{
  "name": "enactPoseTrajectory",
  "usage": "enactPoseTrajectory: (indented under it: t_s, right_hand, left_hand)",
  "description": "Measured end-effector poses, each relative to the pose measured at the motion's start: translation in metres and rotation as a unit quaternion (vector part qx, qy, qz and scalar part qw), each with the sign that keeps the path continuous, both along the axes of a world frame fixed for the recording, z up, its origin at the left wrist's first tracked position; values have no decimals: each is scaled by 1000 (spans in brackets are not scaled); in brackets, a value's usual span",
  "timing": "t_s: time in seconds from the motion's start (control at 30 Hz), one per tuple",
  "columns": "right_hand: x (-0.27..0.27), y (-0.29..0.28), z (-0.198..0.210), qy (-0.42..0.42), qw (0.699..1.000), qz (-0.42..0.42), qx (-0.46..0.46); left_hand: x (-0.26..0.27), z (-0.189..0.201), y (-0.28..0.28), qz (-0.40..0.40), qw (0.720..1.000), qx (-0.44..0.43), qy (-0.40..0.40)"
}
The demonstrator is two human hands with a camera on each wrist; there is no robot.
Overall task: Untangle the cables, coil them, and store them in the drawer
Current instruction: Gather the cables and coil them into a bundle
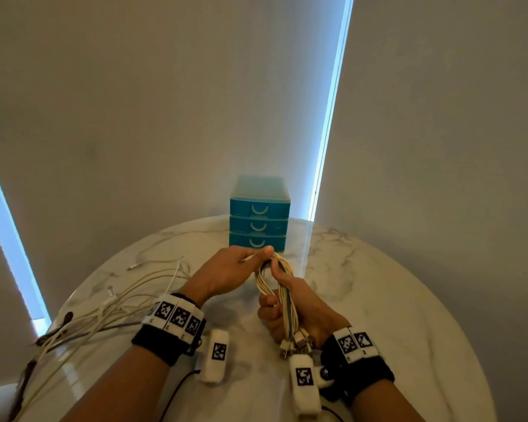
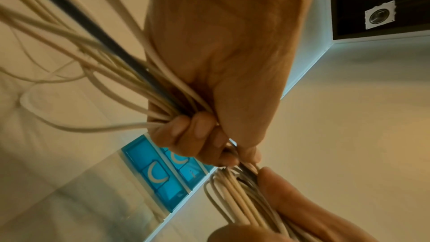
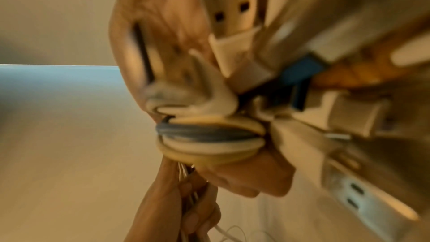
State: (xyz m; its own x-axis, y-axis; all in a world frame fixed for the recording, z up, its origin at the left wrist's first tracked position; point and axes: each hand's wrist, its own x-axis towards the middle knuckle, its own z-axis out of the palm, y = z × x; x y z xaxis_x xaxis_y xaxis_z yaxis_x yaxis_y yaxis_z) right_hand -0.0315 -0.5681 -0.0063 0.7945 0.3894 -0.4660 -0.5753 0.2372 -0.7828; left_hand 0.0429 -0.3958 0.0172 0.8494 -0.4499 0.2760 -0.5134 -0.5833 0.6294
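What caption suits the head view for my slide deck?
Both hands, left and right, fold a cable bundle before closed blue drawers.

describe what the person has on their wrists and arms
Both forearms are bare, with no sleeves. Each wrist carries a black fabric band topped by white blocks printed with black-and-white square markers. A white padded pod with the same kind of marker hangs under each wrist, and a thin black cable trails from the left one.
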Motion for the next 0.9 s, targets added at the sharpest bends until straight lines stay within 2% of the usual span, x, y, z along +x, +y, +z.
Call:
enactPoseTrajectory:
  t_s: [0.1, 0.2, 0.3, 0.43, 0.57, 0.7, 0.83, 0.9]
  right_hand:
    - [1, 4, 0, -23, 1000, -16, 0]
    - [3, 10, -1, -45, 998, -54, 2]
    - [3, 18, 1, -70, 990, -126, -11]
    - [11, 20, 1, -89, 971, -219, -19]
    - [17, 10, 0, -97, 952, -292, -4]
    - [26, 6, -5, -127, 932, -337, -46]
    - [24, 10, -6, -130, 938, -318, -46]
    - [24, 12, -9, -149, 934, -311, -91]
  left_hand:
    - [4, -3, -2, 31, 999, 11, 6]
    - [2, -4, -4, 12, 1000, 4, 29]
    - [-1, -5, -6, -18, 997, -17, 74]
    - [3, -8, -5, 0, 989, -52, 138]
    - [3, -6, -1, 10, 993, 33, 112]
    - [-5, 1, -13, -13, 996, 5, 88]
    - [-8, 0, -23, -21, 998, 4, 62]
    - [-10, -2, -28, -42, 998, 12, 50]
